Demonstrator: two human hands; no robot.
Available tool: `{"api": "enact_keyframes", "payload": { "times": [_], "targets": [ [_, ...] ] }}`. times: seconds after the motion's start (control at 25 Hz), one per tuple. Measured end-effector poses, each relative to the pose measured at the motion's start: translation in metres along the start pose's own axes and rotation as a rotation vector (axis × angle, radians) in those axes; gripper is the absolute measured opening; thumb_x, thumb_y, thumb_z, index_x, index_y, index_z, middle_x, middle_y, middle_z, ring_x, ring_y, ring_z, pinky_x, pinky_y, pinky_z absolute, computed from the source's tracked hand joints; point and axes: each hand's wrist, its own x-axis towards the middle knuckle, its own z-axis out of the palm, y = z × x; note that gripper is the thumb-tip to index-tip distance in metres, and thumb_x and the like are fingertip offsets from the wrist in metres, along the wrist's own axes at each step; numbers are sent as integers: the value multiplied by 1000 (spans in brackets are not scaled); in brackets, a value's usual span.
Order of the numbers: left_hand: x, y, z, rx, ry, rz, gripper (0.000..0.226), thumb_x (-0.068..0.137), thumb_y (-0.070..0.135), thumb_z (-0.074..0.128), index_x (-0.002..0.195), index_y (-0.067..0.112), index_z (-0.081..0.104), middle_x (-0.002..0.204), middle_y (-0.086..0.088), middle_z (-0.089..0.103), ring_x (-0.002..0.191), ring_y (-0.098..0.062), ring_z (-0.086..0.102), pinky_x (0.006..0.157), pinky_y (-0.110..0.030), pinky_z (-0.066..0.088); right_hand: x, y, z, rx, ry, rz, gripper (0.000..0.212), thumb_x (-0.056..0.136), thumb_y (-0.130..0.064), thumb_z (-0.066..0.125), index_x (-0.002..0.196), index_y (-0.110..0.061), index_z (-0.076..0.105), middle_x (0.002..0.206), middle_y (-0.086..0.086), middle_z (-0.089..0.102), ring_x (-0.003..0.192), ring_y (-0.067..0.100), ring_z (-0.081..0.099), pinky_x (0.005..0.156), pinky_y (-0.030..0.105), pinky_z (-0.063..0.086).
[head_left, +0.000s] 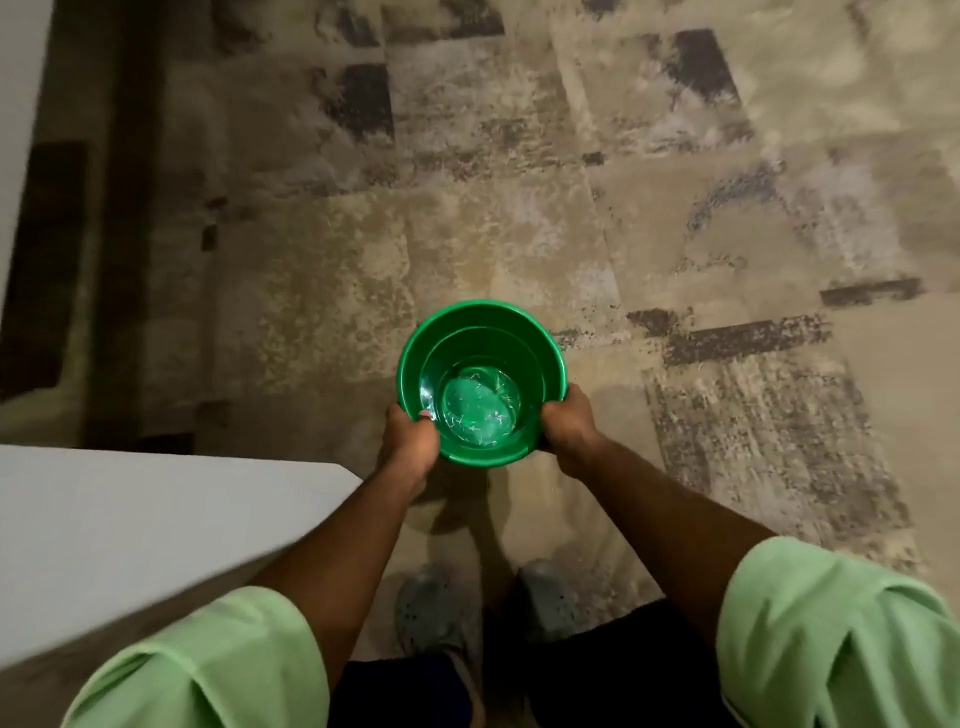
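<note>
Two hands on one green bucket (415, 364), head view. The left hand (408, 441) grips the near-left rim with the thumb hooked over the edge to the inside; its other fingers are curled outside the wall and mostly hidden. The right hand (569, 421) grips the near-right rim, fingers wrapped round the outside, tips out of sight. The bucket is upright, held in the air above a patterned beige-and-grey rug (519, 208), out in front of the shoes (431, 608). Shallow water (480, 410) sits in its bottom, with pale flecks (470, 371) in it. A white tabletop (130, 519) corner lies just beside the left forearm. Light green sleeves (831, 634) sit at the bottom edge.
</note>
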Motion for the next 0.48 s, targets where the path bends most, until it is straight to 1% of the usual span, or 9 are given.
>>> {"api": "enact_keyframes", "payload": {
  "times": [0.08,0.2,0.32,0.4,0.48],
  "targets": [
    [42,-29,19,4,-7,-18,27,99,19,56,126,19,58,118,-11,70,106,-35,67,97,-52,57,42,31,19,6,10,-1,38,97,4,45,124,-14,64,110,15,74,88,37,77,58,49,65],
    [76,-55,36,-34,-33,-29,29,100,17,56,129,19,58,118,-9,71,106,-32,68,98,-52,57,89,64,33,2,12,-3,40,94,-2,50,127,-19,63,115,15,74,91,40,76,59,57,65],
    [96,-72,49,-74,-26,-31,28,98,18,57,125,23,60,116,-6,71,108,-31,68,101,-51,55,112,81,40,0,5,-5,38,98,-2,51,127,-22,62,114,12,74,91,39,77,61,59,64],
    [103,-78,52,-106,-47,-43,25,101,13,56,123,22,60,115,-8,71,107,-30,67,101,-50,55,116,83,41,17,6,-6,37,100,0,50,126,-23,62,113,13,74,87,39,78,60,56,65],
    [114,-90,58,-136,-124,-42,29,98,5,57,122,21,63,115,-8,73,105,-27,70,99,-52,58,123,89,39,4,-3,17,40,100,4,49,127,-24,61,111,12,73,84,38,79,58,52,65]
  ]
}}
